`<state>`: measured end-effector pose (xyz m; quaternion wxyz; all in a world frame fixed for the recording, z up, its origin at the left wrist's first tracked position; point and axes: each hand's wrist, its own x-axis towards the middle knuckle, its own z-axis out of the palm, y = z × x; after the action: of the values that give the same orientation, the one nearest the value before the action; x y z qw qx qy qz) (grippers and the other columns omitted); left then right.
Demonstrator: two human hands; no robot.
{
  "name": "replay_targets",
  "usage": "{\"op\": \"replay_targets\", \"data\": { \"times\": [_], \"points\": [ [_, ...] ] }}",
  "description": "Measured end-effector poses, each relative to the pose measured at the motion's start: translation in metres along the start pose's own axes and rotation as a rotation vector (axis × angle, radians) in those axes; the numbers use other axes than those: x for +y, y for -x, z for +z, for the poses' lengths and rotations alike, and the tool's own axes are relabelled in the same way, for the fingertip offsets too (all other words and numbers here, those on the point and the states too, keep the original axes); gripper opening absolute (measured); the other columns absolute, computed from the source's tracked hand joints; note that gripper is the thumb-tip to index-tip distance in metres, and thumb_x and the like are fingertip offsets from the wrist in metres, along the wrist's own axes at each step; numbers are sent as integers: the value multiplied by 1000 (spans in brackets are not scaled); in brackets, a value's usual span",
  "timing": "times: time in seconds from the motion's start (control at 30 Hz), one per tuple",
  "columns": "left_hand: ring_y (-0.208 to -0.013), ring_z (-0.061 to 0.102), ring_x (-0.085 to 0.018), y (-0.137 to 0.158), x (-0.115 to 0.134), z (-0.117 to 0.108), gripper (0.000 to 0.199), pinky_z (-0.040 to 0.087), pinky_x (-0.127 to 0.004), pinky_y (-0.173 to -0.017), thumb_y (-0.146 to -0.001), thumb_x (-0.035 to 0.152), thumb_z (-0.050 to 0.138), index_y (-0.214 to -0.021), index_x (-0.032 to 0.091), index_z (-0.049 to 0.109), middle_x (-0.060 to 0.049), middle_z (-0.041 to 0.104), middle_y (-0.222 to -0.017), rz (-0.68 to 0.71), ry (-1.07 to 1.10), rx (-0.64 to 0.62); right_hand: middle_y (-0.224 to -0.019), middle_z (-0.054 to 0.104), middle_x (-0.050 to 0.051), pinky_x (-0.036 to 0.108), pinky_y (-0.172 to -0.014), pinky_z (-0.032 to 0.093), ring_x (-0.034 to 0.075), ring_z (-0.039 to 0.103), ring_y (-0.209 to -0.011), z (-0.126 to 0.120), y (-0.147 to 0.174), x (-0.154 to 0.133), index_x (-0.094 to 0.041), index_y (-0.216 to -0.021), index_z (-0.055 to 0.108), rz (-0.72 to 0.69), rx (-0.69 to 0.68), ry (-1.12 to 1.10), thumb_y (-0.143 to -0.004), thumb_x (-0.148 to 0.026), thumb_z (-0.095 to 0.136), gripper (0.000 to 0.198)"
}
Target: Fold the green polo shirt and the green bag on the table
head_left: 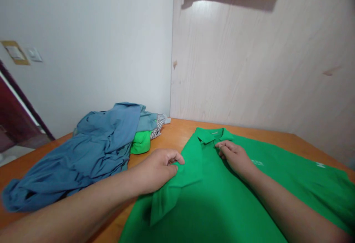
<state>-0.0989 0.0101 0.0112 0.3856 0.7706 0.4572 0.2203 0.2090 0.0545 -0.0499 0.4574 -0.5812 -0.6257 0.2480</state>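
Note:
A green polo shirt (216, 198) lies spread front side up, its collar (212, 134) toward the wall and white lettering on its chest. My left hand (163, 169) is closed in a pinch on the sleeve at the shirt's left side, which is folded inward over the body. By the collar opening, my right hand (233, 156) has its fingers curled together at the placket edge. The fabric between those fingertips is mostly hidden. The other sleeve, bearing a small white mark, stretches out to the right.
To the left, a heap of blue clothing (105, 139) rests on the orange-brown table (177, 128), with a bright green cloth (141, 142) and a striped cloth (158, 127) beneath it. Walls stand behind the table. A light switch (34, 54) is at far left.

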Motion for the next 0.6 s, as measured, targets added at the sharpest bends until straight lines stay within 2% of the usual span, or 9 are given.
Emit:
{"op": "replay_targets", "data": {
  "times": [0.1,0.2,0.27,0.33,0.43,0.5,0.6],
  "points": [
    [-65,55,-14,-9,2,-15,33,41,-22,-57,-75,15,50,-99,20,71,2,65,-75,83,-185,49,-66,63,2,30,-61,43,18,56,-63,1,-3,6,-19,-91,70,-17,-9,6,-83,-48,52,35],
    [-83,62,-17,-24,2,-39,34,48,-25,-75,-73,9,48,-93,22,72,1,71,-88,186,-433,144,-66,62,1,31,-62,43,18,57,-63,2,-6,11,-20,-89,69,-27,-14,22,-84,-49,51,35],
    [-95,63,-20,-35,-3,-60,34,47,-29,-86,-75,8,49,-95,22,72,-2,72,-98,218,-653,277,-65,63,1,32,-62,43,19,57,-63,3,-7,13,-20,-88,69,-35,-18,32,-84,-50,51,35],
    [-99,63,-22,-47,-12,-83,32,47,-32,-89,-79,10,50,-98,22,71,-3,71,-102,156,-788,479,-66,63,1,32,-63,43,19,58,-64,4,-8,14,-21,-87,69,-40,-18,45,-84,-51,51,35],
    [-101,62,-23,-57,-28,-110,32,47,-33,-91,-82,8,46,-102,18,69,-7,70,-104,-2,-773,733,-66,63,1,32,-62,42,20,58,-64,4,-9,14,-21,-84,68,-49,-20,69,-85,-50,49,34],
    [-104,61,-24,-58,-33,-118,33,47,-35,-93,-83,10,47,-110,16,65,-9,67,-110,-59,-767,876,-66,63,1,32,-62,42,20,58,-64,4,-9,13,-22,-82,67,-61,-23,84,-85,-49,48,34],
    [-111,57,-24,-54,-30,-107,32,44,-36,-99,-86,14,50,-115,17,62,-10,62,-116,6,-796,920,-65,63,1,32,-60,41,20,58,-63,5,-8,12,-22,-80,67,-81,-24,100,-85,-49,47,33]
  ]
}}
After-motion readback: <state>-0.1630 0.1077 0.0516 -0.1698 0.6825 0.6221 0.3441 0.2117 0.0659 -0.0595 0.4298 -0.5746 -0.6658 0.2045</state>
